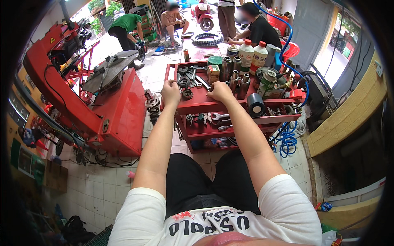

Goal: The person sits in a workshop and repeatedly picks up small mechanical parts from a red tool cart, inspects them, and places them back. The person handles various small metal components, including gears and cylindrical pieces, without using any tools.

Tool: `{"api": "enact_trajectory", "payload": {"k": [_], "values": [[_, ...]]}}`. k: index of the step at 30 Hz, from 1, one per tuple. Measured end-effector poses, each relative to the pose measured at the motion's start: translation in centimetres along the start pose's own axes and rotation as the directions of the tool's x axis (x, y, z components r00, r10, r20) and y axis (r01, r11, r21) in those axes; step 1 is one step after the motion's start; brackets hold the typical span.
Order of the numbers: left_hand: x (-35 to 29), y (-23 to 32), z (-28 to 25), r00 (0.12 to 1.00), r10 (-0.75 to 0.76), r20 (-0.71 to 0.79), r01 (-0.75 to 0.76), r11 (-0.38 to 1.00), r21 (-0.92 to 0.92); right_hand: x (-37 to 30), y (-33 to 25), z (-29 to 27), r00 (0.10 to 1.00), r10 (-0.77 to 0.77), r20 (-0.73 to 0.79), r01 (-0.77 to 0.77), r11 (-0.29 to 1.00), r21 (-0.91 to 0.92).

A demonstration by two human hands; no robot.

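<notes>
Both my arms reach forward over a red tool cart point(197, 107). At the left side of its top tray, my left hand point(170, 93) is closed, its fingers curled beside the rim; whatever it grips is hidden. My right hand point(221, 92) is closed too, fingertips at the near end of a slim metal tool point(202, 82), and I cannot make out if it holds that. Between the hands lie a dark toothed ring point(187, 94) and several metal tools point(191, 74). Steel sockets point(234, 82) stand beyond my right hand, beside a small box point(213, 74).
Bottles point(246, 55), a spray can point(267, 83) and a black cylinder point(255, 105) crowd the cart's right side. Wrenches point(220, 116) lie on the shelf below. A red machine point(119, 110) stands left. A blue hose point(287, 141) coils at right. Several people and a tire point(207, 39) are farther off.
</notes>
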State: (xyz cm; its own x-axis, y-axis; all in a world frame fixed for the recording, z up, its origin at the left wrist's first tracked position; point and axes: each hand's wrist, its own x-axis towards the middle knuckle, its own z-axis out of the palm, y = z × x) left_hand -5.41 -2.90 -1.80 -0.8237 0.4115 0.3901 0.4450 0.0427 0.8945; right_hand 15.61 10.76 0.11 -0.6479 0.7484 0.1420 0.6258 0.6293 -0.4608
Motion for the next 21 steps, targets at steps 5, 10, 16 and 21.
{"api": "enact_trajectory", "payload": {"k": [5,10,16,21], "values": [[-0.5,0.4,0.1,0.999,0.047,0.018,-0.048,0.999,0.026,0.1,0.3,0.2,1.000,0.000,-0.008,0.000,1.000,-0.008],[-0.9,1.0,-0.2,0.994,0.086,0.062,-0.085,0.996,-0.011,0.3,0.6,0.4,1.000,-0.009,-0.011,0.009,1.000,-0.007],[-1.2,1.2,-0.4,0.987,0.148,0.061,-0.142,0.985,-0.094,0.3,0.6,0.5,1.000,-0.003,-0.019,0.003,1.000,0.000],[-1.4,1.3,-0.5,0.976,0.211,0.056,-0.204,0.974,-0.103,0.3,0.7,0.6,0.998,-0.033,-0.047,0.032,0.999,-0.006]]}}
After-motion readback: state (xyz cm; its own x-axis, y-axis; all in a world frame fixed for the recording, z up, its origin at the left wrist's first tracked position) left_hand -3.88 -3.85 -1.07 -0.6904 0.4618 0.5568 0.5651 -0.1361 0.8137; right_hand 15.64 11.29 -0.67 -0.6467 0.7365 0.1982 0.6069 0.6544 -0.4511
